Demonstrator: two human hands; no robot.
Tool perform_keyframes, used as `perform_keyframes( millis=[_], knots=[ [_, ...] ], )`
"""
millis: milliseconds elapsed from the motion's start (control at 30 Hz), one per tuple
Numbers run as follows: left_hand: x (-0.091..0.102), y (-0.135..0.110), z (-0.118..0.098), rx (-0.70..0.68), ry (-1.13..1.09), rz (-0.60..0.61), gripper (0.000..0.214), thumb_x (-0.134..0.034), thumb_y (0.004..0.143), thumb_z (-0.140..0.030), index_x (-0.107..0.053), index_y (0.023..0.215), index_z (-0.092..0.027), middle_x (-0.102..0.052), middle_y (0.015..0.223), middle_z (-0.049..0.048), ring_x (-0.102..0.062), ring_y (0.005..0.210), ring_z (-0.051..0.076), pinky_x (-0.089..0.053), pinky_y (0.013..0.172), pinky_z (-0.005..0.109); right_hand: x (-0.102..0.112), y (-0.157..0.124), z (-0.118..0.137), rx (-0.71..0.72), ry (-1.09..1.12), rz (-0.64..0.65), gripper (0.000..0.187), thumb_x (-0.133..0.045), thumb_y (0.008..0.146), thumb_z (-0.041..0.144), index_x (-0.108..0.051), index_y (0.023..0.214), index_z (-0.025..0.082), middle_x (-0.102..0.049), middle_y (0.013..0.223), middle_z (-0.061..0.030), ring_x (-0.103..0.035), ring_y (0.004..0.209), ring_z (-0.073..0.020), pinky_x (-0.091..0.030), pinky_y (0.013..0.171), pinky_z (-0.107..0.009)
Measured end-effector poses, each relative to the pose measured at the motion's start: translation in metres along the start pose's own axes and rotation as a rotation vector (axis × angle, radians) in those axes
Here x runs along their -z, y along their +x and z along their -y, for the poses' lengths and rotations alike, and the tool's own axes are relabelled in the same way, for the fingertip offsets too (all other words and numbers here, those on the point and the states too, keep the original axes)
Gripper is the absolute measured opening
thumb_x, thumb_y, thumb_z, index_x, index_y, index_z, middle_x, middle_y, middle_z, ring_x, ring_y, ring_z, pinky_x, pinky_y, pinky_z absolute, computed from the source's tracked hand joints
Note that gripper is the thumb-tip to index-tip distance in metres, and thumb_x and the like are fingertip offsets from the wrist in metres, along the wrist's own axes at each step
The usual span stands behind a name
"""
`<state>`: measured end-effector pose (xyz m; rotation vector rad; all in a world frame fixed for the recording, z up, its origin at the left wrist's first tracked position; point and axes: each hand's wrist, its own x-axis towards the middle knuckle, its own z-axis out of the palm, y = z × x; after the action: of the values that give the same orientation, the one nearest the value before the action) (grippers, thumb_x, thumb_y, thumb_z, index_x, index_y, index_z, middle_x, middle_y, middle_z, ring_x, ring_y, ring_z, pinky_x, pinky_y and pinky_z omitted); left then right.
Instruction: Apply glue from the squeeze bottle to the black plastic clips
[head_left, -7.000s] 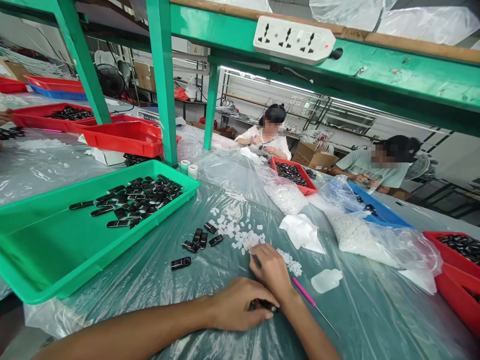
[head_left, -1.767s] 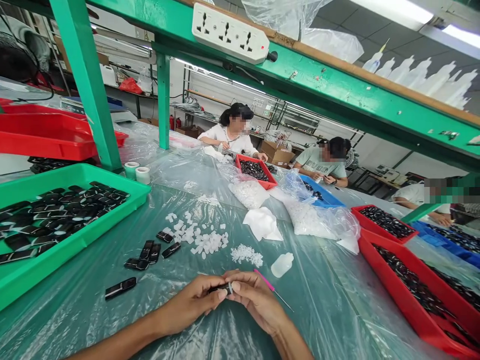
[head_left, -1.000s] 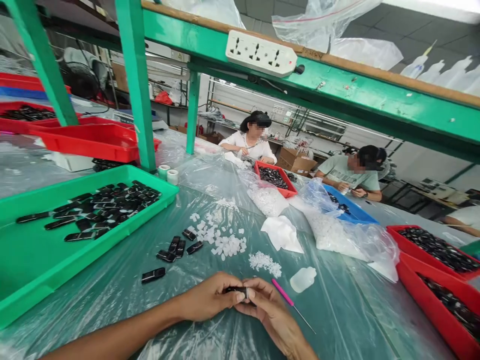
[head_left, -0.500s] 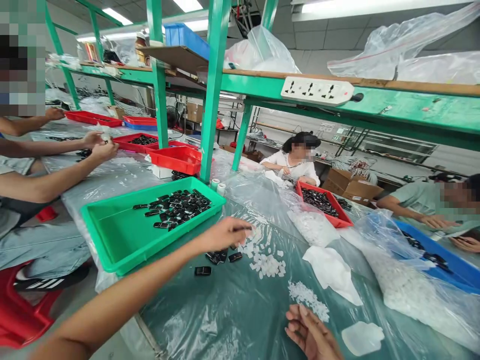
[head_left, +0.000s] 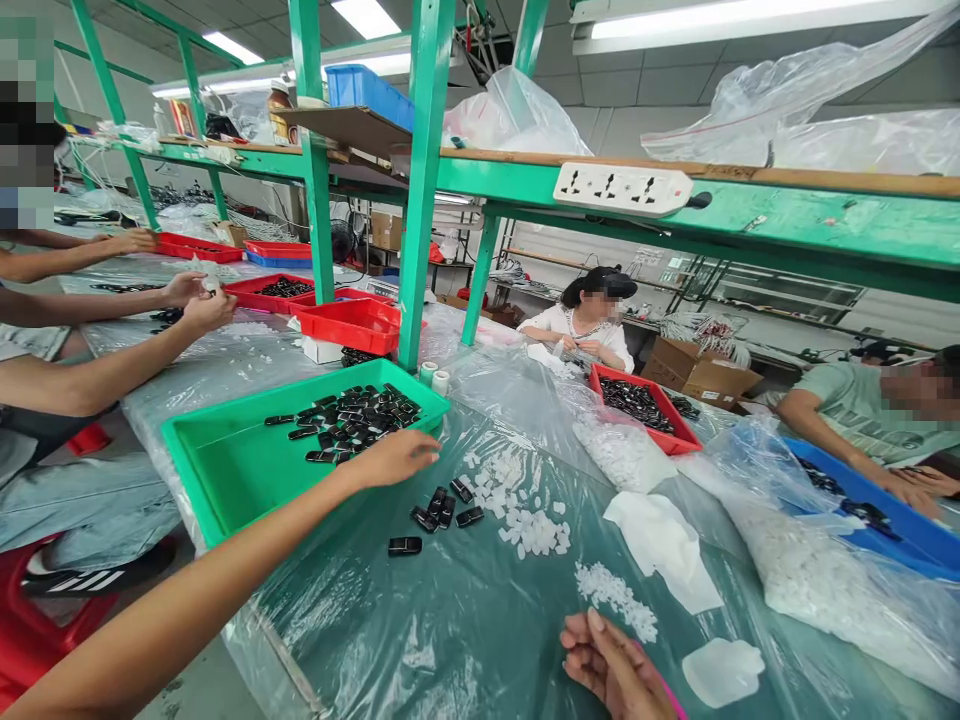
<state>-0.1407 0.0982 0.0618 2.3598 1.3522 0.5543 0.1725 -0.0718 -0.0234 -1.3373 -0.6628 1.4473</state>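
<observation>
Head: lone black piece [head_left: 405, 546], long axis left-right.

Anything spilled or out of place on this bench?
Nothing clearly wrong. Loose white pieces lie straight on the plastic sheet, but the smaller bits are grouped apart, so probably not a spill. One black part sits slightly away from the loose black cluster.
</observation>
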Motion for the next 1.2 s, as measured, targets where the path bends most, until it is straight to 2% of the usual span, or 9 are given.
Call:
perform_keyframes(
  millis=[133, 300, 433, 567, 733, 867, 1000, 1100, 1200],
  knots=[
    [-0.028, -0.002, -0.014, -0.001, 0.052, 0.102, 0.036, -0.044, 0.085, -0.043, -0.071, 0.086, -0.020, -0.071, 0.088, 0.0051, -0.064, 0.080, 0.023, -0.045, 0.065, 0.024, -0.004, -0.006, 0.004, 0.120, -0.096, -0.080, 0.044, -0.074, 0.052, 0.058, -0.073, 0.071, 0.017, -0.068, 0.069, -0.0067, -0.060, 0.063, -0.0187, -0.052, 0.065, -0.031],
    [-0.049, -0.003, -0.021, 0.067, 0.173, 0.091, 0.029, -0.049, 0.083, -0.039, -0.068, 0.089, -0.018, -0.067, 0.094, 0.0099, -0.061, 0.087, 0.028, -0.042, 0.068, 0.030, -0.003, -0.014, 0.013, 0.251, -0.282, -0.105, 0.048, -0.068, 0.058, 0.062, -0.073, 0.074, 0.016, -0.069, 0.073, -0.0087, -0.060, 0.068, -0.0227, -0.050, 0.068, -0.033],
    [-0.057, -0.003, -0.020, 0.095, 0.215, 0.104, 0.023, -0.057, 0.078, -0.033, -0.064, 0.094, -0.019, -0.064, 0.098, 0.0088, -0.059, 0.091, 0.027, -0.042, 0.070, 0.029, -0.001, -0.018, 0.017, 0.382, -0.414, -0.101, 0.041, -0.063, 0.068, 0.057, -0.072, 0.075, 0.018, -0.068, 0.073, -0.0069, -0.059, 0.070, -0.0218, -0.047, 0.068, -0.030],
    [-0.060, -0.004, -0.023, 0.114, 0.221, 0.051, 0.024, -0.054, 0.080, -0.032, -0.060, 0.100, -0.020, -0.059, 0.105, 0.0092, -0.058, 0.092, 0.025, -0.040, 0.068, 0.028, 0.000, -0.024, 0.023, 0.483, -0.490, -0.120, 0.034, -0.061, 0.073, 0.051, -0.072, 0.078, 0.019, -0.068, 0.074, -0.0057, -0.060, 0.071, -0.0216, -0.048, 0.068, -0.027],
    [-0.066, -0.004, -0.024, 0.161, 0.172, 0.045, 0.019, -0.053, 0.081, -0.036, -0.061, 0.078, -0.019, -0.064, 0.083, 0.0063, -0.060, 0.075, 0.022, -0.037, 0.060, 0.026, 0.017, -0.032, 0.034, 0.620, -0.639, -0.285, 0.030, -0.060, 0.075, 0.047, -0.071, 0.082, 0.020, -0.069, 0.078, -0.0049, -0.064, 0.074, -0.0225, -0.050, 0.065, -0.024],
    [-0.075, -0.002, -0.019, 0.198, 0.081, 0.043, 0.014, -0.064, 0.071, -0.031, -0.061, 0.075, -0.018, -0.064, 0.082, 0.0074, -0.059, 0.075, 0.024, -0.035, 0.058, 0.026, 0.029, -0.036, 0.036, 0.740, -0.761, -0.390, 0.027, -0.057, 0.078, 0.044, -0.070, 0.082, 0.021, -0.070, 0.085, -0.0049, -0.066, 0.076, -0.0215, -0.051, 0.064, -0.022],
    [-0.076, 0.001, -0.020, 0.179, -0.114, 0.039, 0.013, -0.063, 0.069, -0.028, -0.057, 0.070, -0.017, -0.063, 0.078, 0.0059, -0.059, 0.072, 0.022, -0.034, 0.055, 0.025, 0.032, -0.038, 0.037, 0.961, -0.907, -0.387, 0.019, -0.054, 0.083, 0.034, -0.069, 0.079, 0.022, -0.071, 0.081, -0.0037, -0.066, 0.073, -0.0187, -0.049, 0.063, -0.021],
    [-0.074, 0.004, -0.030, 0.145, -0.330, 0.080, 0.022, -0.057, 0.075, -0.037, -0.054, 0.080, -0.016, -0.065, 0.074, 0.0048, -0.060, 0.063, 0.018, -0.037, 0.051, 0.023, 0.037, -0.041, 0.042, 1.113, -1.010, -0.388, 0.015, -0.055, 0.083, 0.028, -0.069, 0.082, 0.023, -0.071, 0.080, -0.0027, -0.066, 0.071, -0.0176, -0.048, 0.062, -0.022],
    [-0.072, 0.005, -0.044, 0.116, -0.565, 0.130, 0.036, -0.050, 0.082, -0.046, -0.049, 0.099, -0.014, -0.068, 0.086, 0.0087, -0.062, 0.063, 0.015, -0.045, 0.054, 0.023, 0.046, -0.046, 0.050, 1.211, -1.055, -0.527, 0.013, -0.057, 0.082, 0.029, -0.069, 0.082, 0.022, -0.070, 0.076, -0.0027, -0.065, 0.068, -0.0179, -0.047, 0.064, -0.024]
  ],
)
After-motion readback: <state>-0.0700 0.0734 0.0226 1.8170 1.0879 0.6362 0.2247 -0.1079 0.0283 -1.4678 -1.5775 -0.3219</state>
